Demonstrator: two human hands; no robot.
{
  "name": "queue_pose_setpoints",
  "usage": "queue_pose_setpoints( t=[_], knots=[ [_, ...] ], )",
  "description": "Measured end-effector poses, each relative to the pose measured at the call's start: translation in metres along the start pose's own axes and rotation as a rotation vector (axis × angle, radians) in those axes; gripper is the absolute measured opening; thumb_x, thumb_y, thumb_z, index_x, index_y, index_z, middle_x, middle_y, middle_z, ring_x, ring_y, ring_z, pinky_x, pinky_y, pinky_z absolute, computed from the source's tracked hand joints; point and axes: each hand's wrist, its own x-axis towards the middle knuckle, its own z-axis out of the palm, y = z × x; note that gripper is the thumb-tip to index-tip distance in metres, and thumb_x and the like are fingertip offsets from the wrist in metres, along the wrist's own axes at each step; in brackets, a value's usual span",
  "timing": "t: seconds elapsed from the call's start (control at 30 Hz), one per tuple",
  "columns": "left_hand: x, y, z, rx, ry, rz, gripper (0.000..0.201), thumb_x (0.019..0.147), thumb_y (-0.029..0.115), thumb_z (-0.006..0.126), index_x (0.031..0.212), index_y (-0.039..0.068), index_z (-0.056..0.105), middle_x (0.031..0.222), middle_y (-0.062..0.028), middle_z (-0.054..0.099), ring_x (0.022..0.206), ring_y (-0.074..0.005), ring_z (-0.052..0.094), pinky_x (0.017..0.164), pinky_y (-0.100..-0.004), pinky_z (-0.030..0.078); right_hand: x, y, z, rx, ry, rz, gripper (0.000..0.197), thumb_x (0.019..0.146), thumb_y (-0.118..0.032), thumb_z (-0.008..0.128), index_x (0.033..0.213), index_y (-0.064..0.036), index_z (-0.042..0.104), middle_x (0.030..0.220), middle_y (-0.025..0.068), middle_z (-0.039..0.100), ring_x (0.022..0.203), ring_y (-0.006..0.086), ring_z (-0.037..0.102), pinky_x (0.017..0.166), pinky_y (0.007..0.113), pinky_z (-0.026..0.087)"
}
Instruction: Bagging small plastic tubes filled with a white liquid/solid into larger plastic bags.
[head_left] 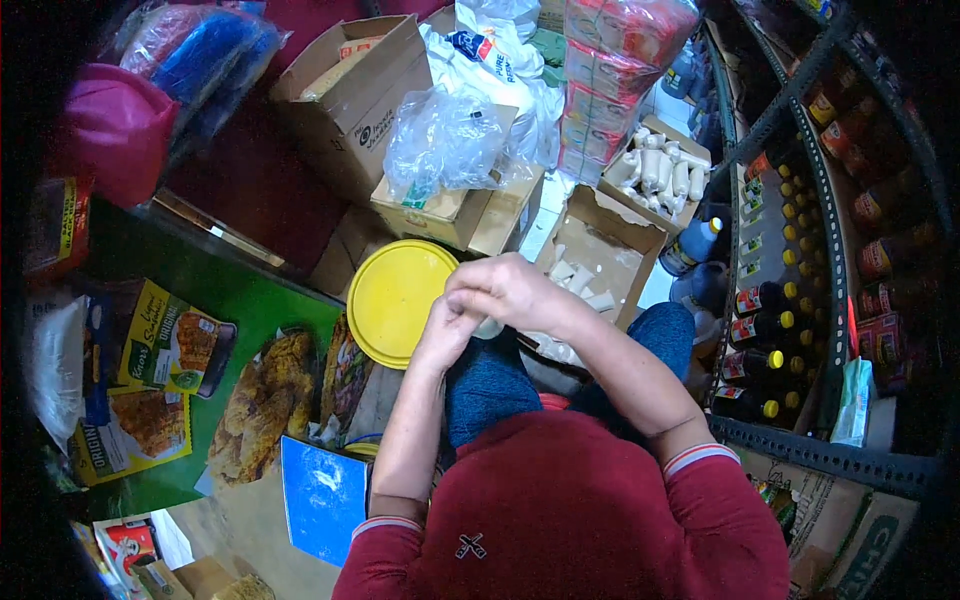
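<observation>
Item: small pale bottle (pixel 488 327), held in front of the person above the knees, mostly hidden by both hands, so its cap and fill cannot be told.

Left hand (pixel 447 330): closed around the lower side of the bottle, fingers curled under.
Right hand (pixel 510 290): closed over the top of the bottle, knuckles up, touching the left hand.

Step in hand, as a judgement: one bottle is being worked between the two hands, most likely at its top end, by a twist or a press. The next move calls for a firm hold below by the left hand while the right hand turns or pulls; the bottle must stay upright over the lap.

Counts:
- Bottle in hand: one.
- Open carton (pixel 600 270) just beyond the hands: one, holding a few loose white bottles; about five show, more hidden by the arm.
- Second carton (pixel 655 165) further off, packed with white bottles: one; roughly ten bottles, exact count unclear.
- Yellow lid (pixel 395 300), round, just left of the hands: one.
- Clear bag (pixel 445 140) on a closed box: one.
- Dark sauce bottles with yellow caps on the rack (pixel 775 330) at right: at least ten, several rows, not all countable.
- Blue jugs (pixel 700 240) beside the rack: two in view.
- Blue folder (pixel 322 495) at lower left: one.
</observation>
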Motion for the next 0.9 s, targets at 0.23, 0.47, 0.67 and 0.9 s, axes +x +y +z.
queue_pose_setpoints(
  t=[0.23, 0.47, 0.67, 0.9],
  knots=[
    [-0.003, -0.002, -0.005, -0.263, -0.032, 0.059, 0.015, 0.088, 0.011, 0.057, 0.09, 0.0, 0.067, 0.106, -0.007, 0.062, 0.097, -0.0143, 0.057, 0.09, -0.0272, 0.041, -0.022, 0.041, 0.002, 0.435, 0.168, 0.326, 0.016, 0.094, -0.014, 0.057, 0.097, 0.0009, 0.062, 0.087, 0.0017, 0.063, 0.083, 0.009, 0.057, 0.075, 0.025, 0.048],
    [-0.004, -0.003, -0.008, -0.164, -0.062, 0.055, 0.018, 0.079, 0.0, 0.049, 0.088, -0.001, 0.065, 0.108, -0.006, 0.06, 0.098, -0.0137, 0.055, 0.089, -0.0262, 0.04, -0.012, 0.021, -0.005, 0.246, 0.092, 0.226, 0.015, 0.092, -0.014, 0.058, 0.092, 0.0008, 0.063, 0.082, 0.0036, 0.065, 0.077, 0.0089, 0.058, 0.07, 0.026, 0.048],
    [-0.003, 0.007, -0.009, -0.263, -0.07, 0.156, 0.018, 0.084, 0.004, 0.048, 0.089, -0.001, 0.065, 0.106, -0.0082, 0.06, 0.099, -0.0152, 0.054, 0.092, -0.028, 0.039, -0.005, 0.023, -0.008, 0.249, 0.118, 0.223, 0.016, 0.092, -0.014, 0.058, 0.092, 0.0011, 0.063, 0.082, 0.0036, 0.065, 0.078, 0.0089, 0.058, 0.07, 0.026, 0.048],
    [-0.013, 0.008, -0.017, -0.234, -0.105, -0.032, 0.02, 0.094, 0.017, 0.054, 0.095, -0.001, 0.065, 0.111, -0.0072, 0.058, 0.1, -0.0153, 0.055, 0.091, -0.0276, 0.039, -0.008, 0.023, -0.007, 0.348, 0.128, 0.216, 0.016, 0.092, -0.015, 0.059, 0.093, 0.0005, 0.063, 0.083, 0.0035, 0.064, 0.079, 0.0091, 0.058, 0.071, 0.026, 0.048]
  ],
)
